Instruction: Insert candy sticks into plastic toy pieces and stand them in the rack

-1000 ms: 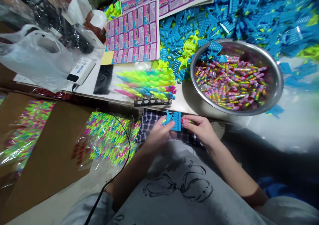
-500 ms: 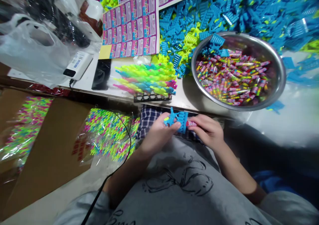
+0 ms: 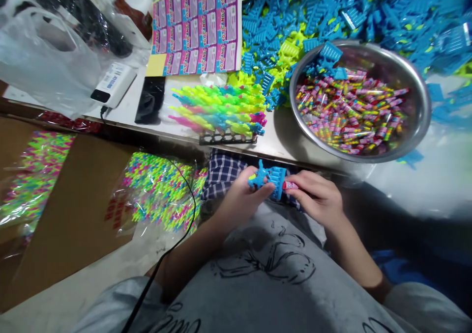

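Note:
Over my lap, my left hand [image 3: 246, 194] is closed around a blue plastic toy [image 3: 276, 180] with a ribbed, comb-like end. A small pink wrapped candy roll [image 3: 290, 185] is pinched between the thumb and fingers of my right hand [image 3: 317, 195]. The candy's left end meets the toy's right edge; whether it sits inside the toy I cannot tell. Beyond my hands, a steel bowl [image 3: 424, 108] holds many such candy rolls, with a few blue toys [image 3: 331, 53] at its left rim.
Blue and lime toys [image 3: 275, 16] are heaped at the table's back. Toy candy label sheets [image 3: 195, 28] lie left of them. Bright toy sticks [image 3: 221, 108] stand in a black rack [image 3: 228, 138]. A white device [image 3: 114, 85], plastic bag [image 3: 40, 53], bagged sticks [image 3: 158, 190] and a cable [image 3: 162, 259] are leftward.
The view has shifted slightly. Both hands stay together with the toy and candy, and the candy roll remains at the toy's right edge.

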### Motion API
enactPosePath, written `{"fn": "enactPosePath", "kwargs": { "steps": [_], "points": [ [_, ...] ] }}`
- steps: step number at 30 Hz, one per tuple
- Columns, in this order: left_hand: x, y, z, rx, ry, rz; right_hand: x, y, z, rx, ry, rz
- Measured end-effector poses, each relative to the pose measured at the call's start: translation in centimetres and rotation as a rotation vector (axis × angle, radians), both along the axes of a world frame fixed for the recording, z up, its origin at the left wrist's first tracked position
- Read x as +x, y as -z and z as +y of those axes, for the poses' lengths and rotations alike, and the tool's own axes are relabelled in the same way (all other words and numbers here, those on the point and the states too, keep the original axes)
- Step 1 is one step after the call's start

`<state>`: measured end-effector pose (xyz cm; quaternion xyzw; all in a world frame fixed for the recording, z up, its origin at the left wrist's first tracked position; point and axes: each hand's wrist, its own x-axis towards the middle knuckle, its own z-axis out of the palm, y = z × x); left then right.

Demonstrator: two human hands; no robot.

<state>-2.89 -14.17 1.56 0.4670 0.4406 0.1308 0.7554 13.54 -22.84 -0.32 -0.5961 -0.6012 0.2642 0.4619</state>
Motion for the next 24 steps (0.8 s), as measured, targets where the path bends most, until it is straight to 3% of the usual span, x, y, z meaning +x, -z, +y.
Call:
{"fn": "enactPosePath", "kwargs": {
  "steps": [4,9,17,20,24],
  "points": [
    [-0.3,0.2,-0.1,-0.002,-0.007,0.021,-0.5,0.6,-0.1,-0.141,0.011,0.182],
    [-0.9,0.5,0.2,-0.126,-0.085,-0.006,-2.5,2.1,0.6,-0.408,0.149,0.944],
    [-1.8,1.4,0.3,-0.029,-0.076,-0.084,-4.7,1.2,3.3,-0.45,0.176,1.486],
    [-1.8,1.4,0.1,-0.053,-0.131,-0.117,-5.2,0.8,3.7,-0.458,0.215,1.551],
    [-1.9,1.3,0.1,-0.005,-0.196,-0.057,-5.9,0.7,3.3,-0.316,0.351,1.341]
  ]
}}
